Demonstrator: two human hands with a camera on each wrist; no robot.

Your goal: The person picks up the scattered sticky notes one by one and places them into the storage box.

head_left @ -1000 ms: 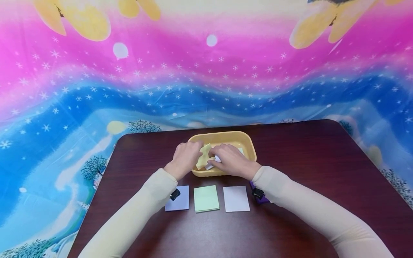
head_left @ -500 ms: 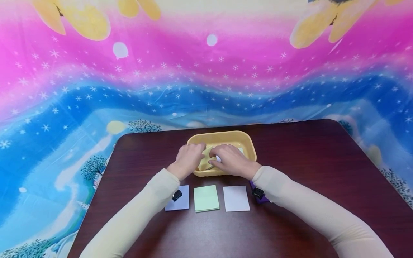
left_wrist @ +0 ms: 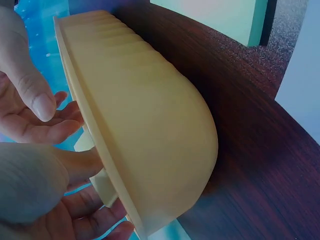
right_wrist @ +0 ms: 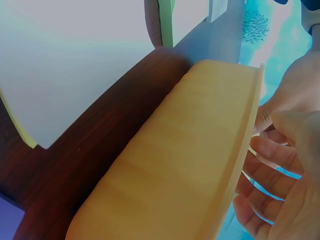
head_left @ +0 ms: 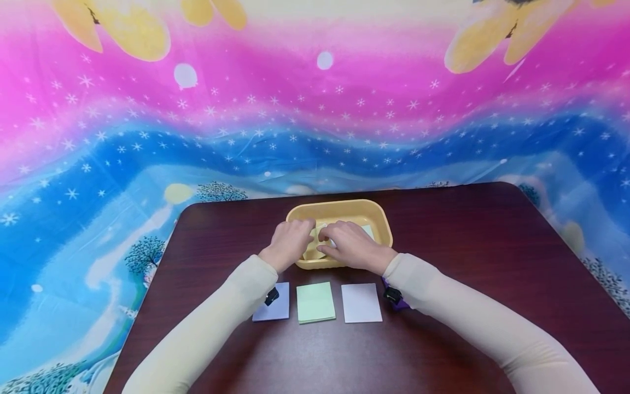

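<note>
Two bare hands in cream sleeves (head_left: 206, 323) reach into a yellow plastic tub (head_left: 380, 219) in the head view. The left hand (head_left: 289, 242) is over its left part and the right hand (head_left: 351, 244) near the middle, fingers turned toward each other. Between them a pale yellow paper (head_left: 311, 251) shows inside the tub, and a pale green-white slip (head_left: 367, 230) lies in it beyond the right hand. The tub stands on a dark reddish-brown table (head_left: 472, 257), behind a row of square note pads: lavender-blue (head_left: 279, 311), pale green (head_left: 316, 302), pale lilac-white (head_left: 361, 302) and dark purple (head_left: 400, 304). The left wrist strap partly covers the first, the right forearm and strap the last. A pink and blue snowflake backdrop (head_left: 305, 120) hangs behind the table.

In the left wrist view, the left hand pinches the pale yellow paper between thumb and fingers just above the rim. The right hand is beside it, released, thumb apart from the fingers. The tub's smooth rounded end and ribbed long side fill the middle.

In the right wrist view, the right hand's fingers bend loosely at the rim, some tips hidden behind it. The left hand shows just beyond. The pale lilac-white pad looms large at upper left, with a yellow edge (right_wrist: 21, 131) under it.
</note>
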